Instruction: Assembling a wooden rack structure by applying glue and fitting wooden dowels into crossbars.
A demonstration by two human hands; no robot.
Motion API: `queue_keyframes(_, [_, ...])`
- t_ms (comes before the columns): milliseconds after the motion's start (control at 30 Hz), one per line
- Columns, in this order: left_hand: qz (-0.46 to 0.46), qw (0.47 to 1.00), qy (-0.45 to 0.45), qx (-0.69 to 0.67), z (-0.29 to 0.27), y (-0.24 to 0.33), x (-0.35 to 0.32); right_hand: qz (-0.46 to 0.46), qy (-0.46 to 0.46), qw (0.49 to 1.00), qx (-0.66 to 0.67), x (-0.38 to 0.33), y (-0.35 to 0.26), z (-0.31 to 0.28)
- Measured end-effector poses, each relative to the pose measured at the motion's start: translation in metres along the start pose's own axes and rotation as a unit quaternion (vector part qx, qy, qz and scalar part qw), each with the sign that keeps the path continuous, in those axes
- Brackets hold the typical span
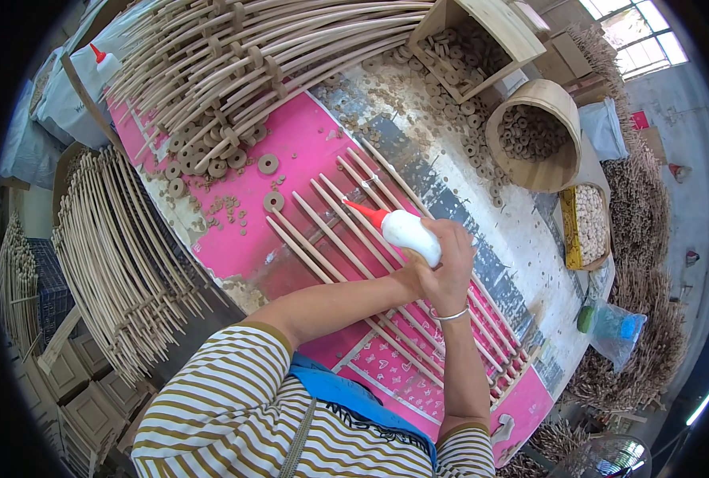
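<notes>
1. Striped shirt (211, 406) and blue apron (330, 386) lie nearest, with both forearms reaching over a pink table cover (239, 187).
2. Curled round a white bottle (409, 235), the right hand (456, 253) has its fingers closed on the body, near the base.
3. Beside and partly behind it, the left hand (420, 275) meets the bottle's base; its fingers are mostly hidden, so I cannot tell how far they close or whether they grip.
4. Judging by the grip and the pointed nozzle, the step in hand looks like applying glue to a row of wooden sticks (323, 228).
5. Tipped to the far left, the bottle's red nozzle (365, 213) ends among the sticks' far ends; whether it touches one is too fine to tell.
6. That row runs beneath the hands, from far left to near right.
7. For the next move, a steady squeeze and a well-placed tip seem called for.
8. Loose wooden rings (268, 164) lie just left of the sticks' far ends, well apart from both hands.
</notes>
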State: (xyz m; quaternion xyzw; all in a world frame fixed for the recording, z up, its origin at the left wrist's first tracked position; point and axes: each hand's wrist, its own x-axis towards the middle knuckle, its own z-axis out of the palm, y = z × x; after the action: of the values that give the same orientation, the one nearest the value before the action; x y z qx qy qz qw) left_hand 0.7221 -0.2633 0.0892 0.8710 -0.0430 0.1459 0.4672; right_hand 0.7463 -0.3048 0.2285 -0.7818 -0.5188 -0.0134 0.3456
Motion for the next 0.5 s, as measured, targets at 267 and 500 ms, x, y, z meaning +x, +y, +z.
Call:
queue_keyframes(267, [0.040, 0.995, 0.044, 0.081, 0.007, -0.001, 0.007, -0.009, 0.002, 1.000, 0.010, -0.006, 0.003, -0.007])
queue_keyframes(500, [0.078, 0.982, 0.080, 0.151, 0.011, -0.005, 0.006, -0.024, 0.005, 1.000, 0.012, -0.001, -0.005, 0.001])
